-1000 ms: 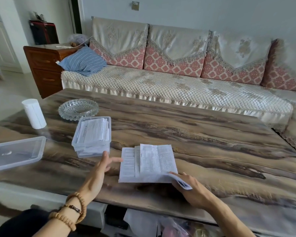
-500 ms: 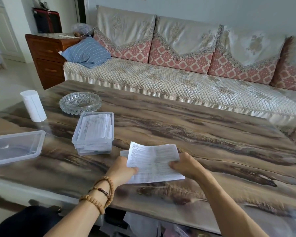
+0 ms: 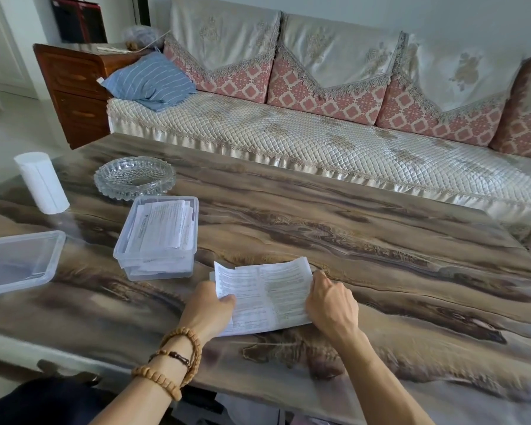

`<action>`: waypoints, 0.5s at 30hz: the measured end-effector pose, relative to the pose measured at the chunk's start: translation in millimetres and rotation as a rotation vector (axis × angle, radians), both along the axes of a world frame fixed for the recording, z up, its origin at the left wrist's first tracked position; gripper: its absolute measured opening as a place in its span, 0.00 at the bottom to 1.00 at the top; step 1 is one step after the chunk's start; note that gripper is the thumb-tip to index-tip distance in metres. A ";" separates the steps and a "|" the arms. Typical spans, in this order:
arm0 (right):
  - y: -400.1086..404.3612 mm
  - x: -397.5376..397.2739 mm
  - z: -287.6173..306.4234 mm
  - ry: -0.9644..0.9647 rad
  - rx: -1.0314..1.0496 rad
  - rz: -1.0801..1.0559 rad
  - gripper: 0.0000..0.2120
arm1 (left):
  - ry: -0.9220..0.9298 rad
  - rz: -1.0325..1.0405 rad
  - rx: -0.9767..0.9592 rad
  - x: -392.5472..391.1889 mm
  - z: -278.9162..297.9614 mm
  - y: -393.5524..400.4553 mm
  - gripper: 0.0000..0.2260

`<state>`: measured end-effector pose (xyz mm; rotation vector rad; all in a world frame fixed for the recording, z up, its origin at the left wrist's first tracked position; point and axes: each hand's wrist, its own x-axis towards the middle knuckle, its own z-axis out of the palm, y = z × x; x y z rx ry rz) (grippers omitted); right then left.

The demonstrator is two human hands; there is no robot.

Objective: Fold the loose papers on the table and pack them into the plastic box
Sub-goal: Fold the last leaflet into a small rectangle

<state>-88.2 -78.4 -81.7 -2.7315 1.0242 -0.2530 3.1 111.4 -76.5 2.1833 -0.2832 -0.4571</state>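
Head view: left hand [image 3: 207, 305] and right hand [image 3: 331, 305] pinch opposite edges of printed paper [image 3: 265, 294]

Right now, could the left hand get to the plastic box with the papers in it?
Probably yes. The plastic box sits just beyond and left of the left hand, lid off, with only bare table between them. But that hand, like the right hand, is holding the printed sheet.

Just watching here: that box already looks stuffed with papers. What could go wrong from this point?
The plastic box is already filled to about its rim, so the printed sheet may not fit, and the lid might not close. The left hand and right hand pinch the sheet's edges; an uneven pull could crease it crookedly.
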 end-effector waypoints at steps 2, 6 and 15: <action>2.8 3.4 1.0 0.042 -0.026 0.003 0.09 | -0.023 0.006 0.015 3.8 -2.8 -0.3 0.12; 7.9 9.5 2.0 0.131 -0.128 0.007 0.09 | -0.162 0.065 0.123 6.9 -3.5 -1.1 0.18; 3.5 18.6 -2.3 0.216 -0.201 0.039 0.16 | -0.941 -0.302 0.338 -18.2 -13.9 -10.1 0.11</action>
